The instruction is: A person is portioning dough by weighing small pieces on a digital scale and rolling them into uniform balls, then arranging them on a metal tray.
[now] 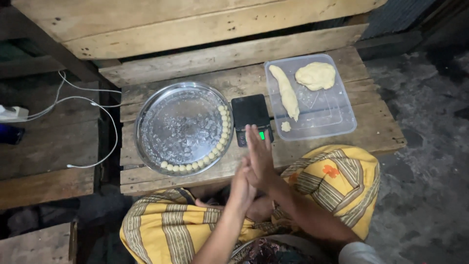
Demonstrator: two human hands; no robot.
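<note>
Palms pressed flat together, left hand [243, 185] and right hand [259, 155] hover over the counter's [312, 151] near edge; whether dough sits between them I cannot tell; finished dough balls [215, 151] line only part of the round metal tray's [146, 132] rim; a dough log [287, 93] and dough lump [315, 76] wait in the clear plastic tray [337, 122] by the black scale [250, 111], so much appears left.

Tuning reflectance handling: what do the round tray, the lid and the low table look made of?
Tray: likely steel or aluminium, polished; mirror glints and speckled reflections. Lid: clear plastic, probably; the planks show through it. Table: bare, rough wooden planks, with visible grain, knots and gaps.
</note>
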